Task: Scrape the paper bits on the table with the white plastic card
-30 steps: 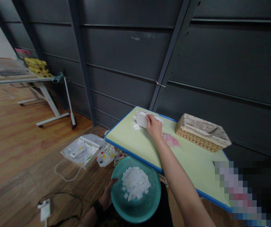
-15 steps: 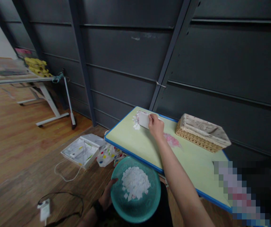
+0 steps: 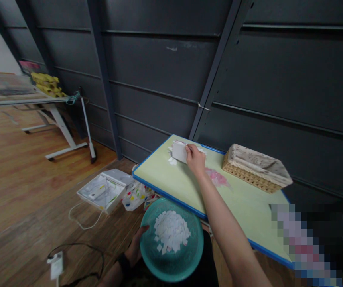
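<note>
My right hand (image 3: 196, 158) grips a flat white rectangular card (image 3: 179, 152) by its right edge, fingers pressed on it. The card stands on edge at the far left of the yellow-green table (image 3: 162, 171), with small white paper-like pieces (image 3: 172, 161) lying around and behind it. Below the table's front edge, my left hand (image 3: 135, 245) clasps the rim of a teal plastic basin (image 3: 171, 267). A heap of white flakes (image 3: 172, 231) lies in the basin. Right of my right hand a pink patch (image 3: 217, 177) shows on the tabletop.
A wicker basket (image 3: 255, 177) with a cloth lining stands at the table's back right. On the floor to the left are an open white box (image 3: 111, 195), a spotted plastic bag (image 3: 135, 196) and a power strip (image 3: 57, 265) with cable. A dark panelled wall (image 3: 156, 71) rises behind.
My right hand has shifted slightly left with the card, across the white pieces. The left hand and the basin stay where they were.
</note>
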`<state>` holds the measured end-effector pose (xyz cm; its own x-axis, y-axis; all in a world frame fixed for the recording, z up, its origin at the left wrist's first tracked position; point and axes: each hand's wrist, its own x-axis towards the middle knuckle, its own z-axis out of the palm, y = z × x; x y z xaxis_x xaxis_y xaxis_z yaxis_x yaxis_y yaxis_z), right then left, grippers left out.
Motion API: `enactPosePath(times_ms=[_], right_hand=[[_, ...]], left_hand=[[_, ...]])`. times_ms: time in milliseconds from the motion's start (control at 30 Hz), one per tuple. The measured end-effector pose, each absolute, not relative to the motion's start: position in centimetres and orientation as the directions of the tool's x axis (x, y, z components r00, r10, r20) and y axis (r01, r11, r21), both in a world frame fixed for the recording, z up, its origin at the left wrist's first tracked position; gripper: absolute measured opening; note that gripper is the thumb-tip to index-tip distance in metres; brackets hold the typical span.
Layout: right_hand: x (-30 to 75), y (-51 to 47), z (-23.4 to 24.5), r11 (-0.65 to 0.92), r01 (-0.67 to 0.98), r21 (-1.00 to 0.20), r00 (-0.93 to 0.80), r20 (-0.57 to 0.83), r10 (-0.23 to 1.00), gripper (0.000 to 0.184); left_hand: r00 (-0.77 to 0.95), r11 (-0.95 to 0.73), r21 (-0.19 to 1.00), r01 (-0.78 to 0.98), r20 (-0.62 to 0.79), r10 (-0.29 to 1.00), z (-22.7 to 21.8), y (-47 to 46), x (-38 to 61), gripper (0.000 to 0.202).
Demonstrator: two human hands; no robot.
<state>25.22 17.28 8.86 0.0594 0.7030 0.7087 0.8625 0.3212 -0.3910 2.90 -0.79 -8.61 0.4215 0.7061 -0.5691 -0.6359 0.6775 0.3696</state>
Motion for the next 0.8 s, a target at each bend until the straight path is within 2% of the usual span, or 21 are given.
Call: enactPosePath(times_ms=[133,333,500,800], right_hand=[[25.2,17.3,8.8,0.316,0.871,-0.376,0.034,0.688,0.724,0.028],[25.3,17.1,9.0,0.174,0.921,-0.348,0.119,0.679,0.725,0.030],[25.0,16.9,9.2,0.207,0.916,-0.343,0.086,0.673,0.735,0.029],[25.1,16.9,9.3,0.205,0.903,-0.377,0.117,0.676,0.727,0.029]], left_hand=[[0.435,0.688,0.356,-0.633,-0.571,0.696,-8.0,-0.3,2.9,0.061],[0.403,0.679,0.372,-0.632,-0.591,0.699,-8.8,-0.7,3.0,0.059],[0.325,0.652,0.441,-0.617,-0.611,0.722,-9.5,-1.1,3.0,0.052],[0.362,0.663,0.437,-0.608,-0.591,0.721,-9.1,-1.2,3.0,0.056]])
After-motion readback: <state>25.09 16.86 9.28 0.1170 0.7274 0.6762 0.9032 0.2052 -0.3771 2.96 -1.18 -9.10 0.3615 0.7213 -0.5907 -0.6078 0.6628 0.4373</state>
